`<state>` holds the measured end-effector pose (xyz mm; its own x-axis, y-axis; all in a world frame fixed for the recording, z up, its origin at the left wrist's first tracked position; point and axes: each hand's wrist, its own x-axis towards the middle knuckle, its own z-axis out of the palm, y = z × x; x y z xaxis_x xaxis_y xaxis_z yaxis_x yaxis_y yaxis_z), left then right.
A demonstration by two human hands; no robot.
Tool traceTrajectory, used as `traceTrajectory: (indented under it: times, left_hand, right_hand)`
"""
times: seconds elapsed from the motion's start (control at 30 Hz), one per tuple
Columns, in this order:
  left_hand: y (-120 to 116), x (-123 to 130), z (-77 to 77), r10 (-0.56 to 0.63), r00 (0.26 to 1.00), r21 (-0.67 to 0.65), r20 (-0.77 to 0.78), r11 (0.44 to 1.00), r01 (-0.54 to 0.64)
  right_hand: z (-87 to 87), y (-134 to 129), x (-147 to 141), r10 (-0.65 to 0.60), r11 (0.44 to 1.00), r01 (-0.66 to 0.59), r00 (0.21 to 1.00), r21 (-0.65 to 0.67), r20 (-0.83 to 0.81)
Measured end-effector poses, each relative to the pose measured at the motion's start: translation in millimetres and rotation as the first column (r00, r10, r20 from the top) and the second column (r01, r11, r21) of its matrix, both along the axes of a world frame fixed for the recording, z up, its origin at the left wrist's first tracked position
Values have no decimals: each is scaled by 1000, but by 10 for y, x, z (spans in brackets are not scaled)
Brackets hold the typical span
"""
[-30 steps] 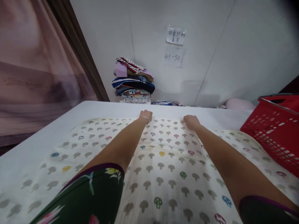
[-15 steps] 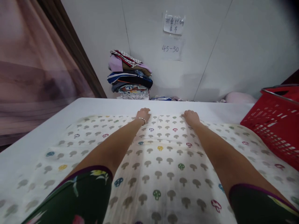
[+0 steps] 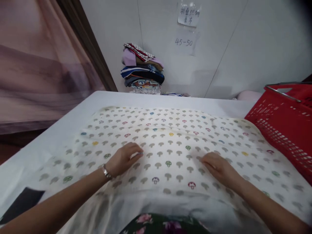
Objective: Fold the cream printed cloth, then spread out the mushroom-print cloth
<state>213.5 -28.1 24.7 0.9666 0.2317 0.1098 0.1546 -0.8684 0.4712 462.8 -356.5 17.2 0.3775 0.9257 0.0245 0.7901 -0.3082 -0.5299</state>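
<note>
A white cloth (image 3: 161,169) printed with grey and coloured mushrooms lies spread over the table, its near part hanging over the front edge by my body. My left hand (image 3: 125,159), with a bracelet on the wrist, is over the left-middle part of the cloth. Its fingers are loosely bent, with the thumb apart from them. Over the right-middle part is my right hand (image 3: 219,167), palm down, fingers slightly curled. Neither hand lifts any cloth, and whether the fingertips touch it is unclear.
A red plastic basket (image 3: 282,123) stands at the right, against the cloth. Behind the white table (image 3: 97,100) rises a stack of folded fabrics (image 3: 143,70). Paper signs (image 3: 188,16) hang on the wall. A pink curtain (image 3: 44,65) drapes at the left. A dark patch (image 3: 23,203) shows at lower left.
Both hands have come back from the far edge of the cloth toward my body and moved farther apart. The cloth's far edge now lies fully uncovered. The camera view has shifted slightly.
</note>
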Motion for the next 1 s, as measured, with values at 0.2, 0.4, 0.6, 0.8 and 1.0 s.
traceTrajectory:
  times: [0.2,0.4,0.6,0.8,1.0]
  left_hand:
    - [-617,-616,-189,-68,998,1,10,998,68]
    - [-943,-452,-283,-94,995,58,-17,994,94]
    - [-1010,-288,-323,35,998,56,-52,998,-32]
    - [-1023,-282,-298,13,997,73,70,997,-18]
    - [-1061,-435,-271,-27,978,36,209,999,20]
  right_hand:
    - [-228,-441,-567,22,1000,-23,998,1,64]
    - [-311,-419,-713,3,1000,-2,996,-9,91]
    - [-305,-324,-775,-77,994,84,992,-68,99]
    - [-334,-386,-814,-122,992,124,988,-19,91]
    - [-399,-369,-848,-76,992,63,991,113,110]
